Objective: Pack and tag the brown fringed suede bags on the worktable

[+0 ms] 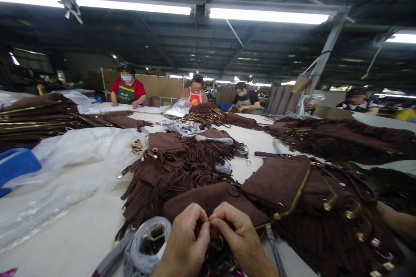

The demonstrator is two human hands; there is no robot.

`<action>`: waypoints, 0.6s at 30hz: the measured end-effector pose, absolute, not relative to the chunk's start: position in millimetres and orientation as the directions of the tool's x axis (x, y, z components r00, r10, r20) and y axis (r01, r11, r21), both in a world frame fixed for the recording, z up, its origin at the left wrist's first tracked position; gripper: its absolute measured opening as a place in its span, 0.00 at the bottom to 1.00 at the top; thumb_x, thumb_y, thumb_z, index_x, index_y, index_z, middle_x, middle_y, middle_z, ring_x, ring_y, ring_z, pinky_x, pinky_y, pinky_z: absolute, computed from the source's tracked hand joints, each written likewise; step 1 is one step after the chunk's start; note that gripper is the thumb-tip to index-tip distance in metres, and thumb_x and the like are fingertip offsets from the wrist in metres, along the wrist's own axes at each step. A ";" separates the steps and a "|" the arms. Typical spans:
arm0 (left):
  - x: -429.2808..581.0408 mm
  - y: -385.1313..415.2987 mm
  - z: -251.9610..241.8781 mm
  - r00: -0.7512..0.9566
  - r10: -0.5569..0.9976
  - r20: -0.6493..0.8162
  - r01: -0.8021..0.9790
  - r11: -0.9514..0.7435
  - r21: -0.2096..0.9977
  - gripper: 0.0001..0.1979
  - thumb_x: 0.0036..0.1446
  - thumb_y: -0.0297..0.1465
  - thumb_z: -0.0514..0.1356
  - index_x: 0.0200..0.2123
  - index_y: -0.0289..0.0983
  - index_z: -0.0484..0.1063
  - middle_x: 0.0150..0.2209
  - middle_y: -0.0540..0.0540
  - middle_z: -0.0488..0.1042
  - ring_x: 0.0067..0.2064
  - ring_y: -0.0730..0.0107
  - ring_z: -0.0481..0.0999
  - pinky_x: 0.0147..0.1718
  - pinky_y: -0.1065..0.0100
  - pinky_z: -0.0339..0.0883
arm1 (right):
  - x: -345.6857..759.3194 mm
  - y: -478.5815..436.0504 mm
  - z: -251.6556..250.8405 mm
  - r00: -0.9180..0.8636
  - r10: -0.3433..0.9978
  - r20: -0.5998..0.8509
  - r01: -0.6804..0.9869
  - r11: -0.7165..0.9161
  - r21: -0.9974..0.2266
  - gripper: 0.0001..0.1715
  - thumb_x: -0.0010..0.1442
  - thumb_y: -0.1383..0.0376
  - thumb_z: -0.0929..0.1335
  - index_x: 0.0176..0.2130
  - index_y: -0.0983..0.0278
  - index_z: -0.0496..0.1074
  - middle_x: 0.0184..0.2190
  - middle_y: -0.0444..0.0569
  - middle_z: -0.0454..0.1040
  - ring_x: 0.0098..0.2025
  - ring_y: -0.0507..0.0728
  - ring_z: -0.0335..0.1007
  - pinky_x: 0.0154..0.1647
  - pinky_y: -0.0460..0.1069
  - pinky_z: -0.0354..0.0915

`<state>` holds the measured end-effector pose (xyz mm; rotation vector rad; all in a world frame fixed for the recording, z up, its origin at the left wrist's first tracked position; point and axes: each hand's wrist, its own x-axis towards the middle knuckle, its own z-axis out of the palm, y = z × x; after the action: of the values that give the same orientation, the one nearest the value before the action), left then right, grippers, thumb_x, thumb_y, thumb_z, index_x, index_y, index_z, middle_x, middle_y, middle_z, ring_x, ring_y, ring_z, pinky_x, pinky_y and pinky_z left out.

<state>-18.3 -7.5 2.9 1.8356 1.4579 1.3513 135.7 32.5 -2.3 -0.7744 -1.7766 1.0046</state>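
My left hand [190, 236] and my right hand [235, 233] meet at the fingertips, both in a closed pinch. Whatever small piece sits between them is too small to name. Just below the fingers a gold metal ring [217, 243] shows in part. A brown suede bag [214, 201] lies flat right beyond my hands, its zip end near the right wrist. To the left of my left hand is a coiled strap in clear plastic wrap [143, 242]. Under the hands the view is dark and partly hidden.
Fringed brown bags [276, 179] with gold zips pile up right and ahead. Plastic sheeting [74, 156] and a blue bin [19, 166] are at left. Another person's arm [394, 223] reaches in at right. Several co-workers [128, 88] are across the white table [69, 220].
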 end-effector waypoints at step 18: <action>-26.4 -8.6 9.1 0.047 0.903 0.426 0.504 -0.390 0.771 0.09 0.58 0.26 0.53 0.25 0.38 0.63 0.26 0.48 0.69 0.30 0.68 0.69 0.30 0.70 0.59 | 134.0 34.9 -10.2 -0.442 0.787 0.431 0.178 0.548 -0.817 0.19 0.66 0.57 0.64 0.26 0.62 0.66 0.24 0.42 0.67 0.26 0.52 0.64 0.29 0.46 0.59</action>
<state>-26.4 -8.6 9.1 1.9171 1.4125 1.2936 134.0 34.9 -10.2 -0.7833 -1.9257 0.8939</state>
